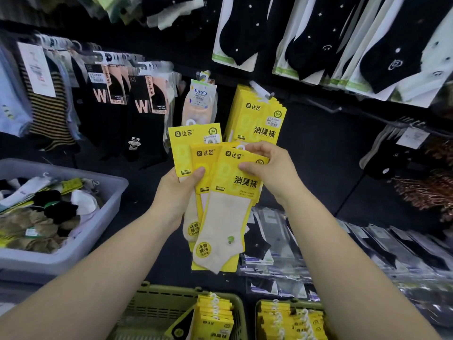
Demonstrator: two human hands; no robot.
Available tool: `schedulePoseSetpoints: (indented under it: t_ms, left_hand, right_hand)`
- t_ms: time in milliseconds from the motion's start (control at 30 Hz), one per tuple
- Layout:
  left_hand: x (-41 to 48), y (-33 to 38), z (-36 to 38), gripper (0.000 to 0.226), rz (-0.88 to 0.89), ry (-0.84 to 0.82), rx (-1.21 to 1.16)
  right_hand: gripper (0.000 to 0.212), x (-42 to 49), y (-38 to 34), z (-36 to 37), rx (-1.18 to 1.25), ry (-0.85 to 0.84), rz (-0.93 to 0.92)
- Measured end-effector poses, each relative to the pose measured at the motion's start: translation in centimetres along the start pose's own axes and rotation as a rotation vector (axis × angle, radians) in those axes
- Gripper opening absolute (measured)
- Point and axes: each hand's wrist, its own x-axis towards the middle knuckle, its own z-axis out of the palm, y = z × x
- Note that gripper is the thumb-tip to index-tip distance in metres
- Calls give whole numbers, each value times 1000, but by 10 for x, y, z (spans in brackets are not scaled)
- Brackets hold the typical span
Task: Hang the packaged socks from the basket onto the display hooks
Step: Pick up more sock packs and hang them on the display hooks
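Now, in the head view, the left hand (pixel 179 190) at frame centre grips a fan of yellow sock packs (pixel 193 143), while the right hand (pixel 267 168) has its fingers (pixel 255 147) pinching the top of the front pack (pixel 235 182), just beside its white hanger loop (pixel 241 147). To do this well, I judge, peel that one pack clear of the fan, keep the loop uncovered, and thread it over the display hook (pixel 263 93) above, where matching hung packs (pixel 259 126) sit. More packs wait in the green basket (pixel 152 305) at bottom centre.
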Motion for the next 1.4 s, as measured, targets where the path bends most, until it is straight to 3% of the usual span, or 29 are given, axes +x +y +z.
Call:
schedulePoseSetpoints:
  t_ms: [100,233,400,533,700,833,900,967,1033,1100,1133,1233,1400]
  left_hand:
    - [4,2,0,10,41,82,40]
    - [7,11,-8,11,106,140,83]
    - [7,15,-20,13,163,174,177]
    - [6,13,-24,11,163,170,241]
    - [4,6,-21,9,141,126,275]
    - [1,4,-12,7,96,25,238]
    - [0,4,-8,7,80,-8,210]
    - [1,5,-7,8,68,-29,173]
    - [4,6,-5,9,55,-38,139]
    - [6,7,-1,8,46,-24,110]
    - [6,7,1,8,41,-22,94]
    - [6,6,13,9,17,-63,66]
    - [5,10,34,18,-2,-116,38]
  right_hand:
    - [6,5,-4,-4,114,101,18]
    - [15,21,-18,-16,224,267,54]
    - [12,50,-41,-29,143,444,-47]
    - [15,71,-55,-24,-1,400,-104]
    - [12,85,-53,-22,53,385,13]
    - [17,86,-60,-21,179,484,211]
    - [10,76,-54,-15,293,600,129]
    - [12,57,-42,-4,192,669,-8]
    - [7,31,-32,13,79,435,-88]
    - [19,7,-22,28,-49,122,-63]
    - [26,0,-17,31,-113,69,-62]
    - [28,-5,-12,20,-111,132,-86]
    - [16,2,-21,-4,112,72,60]
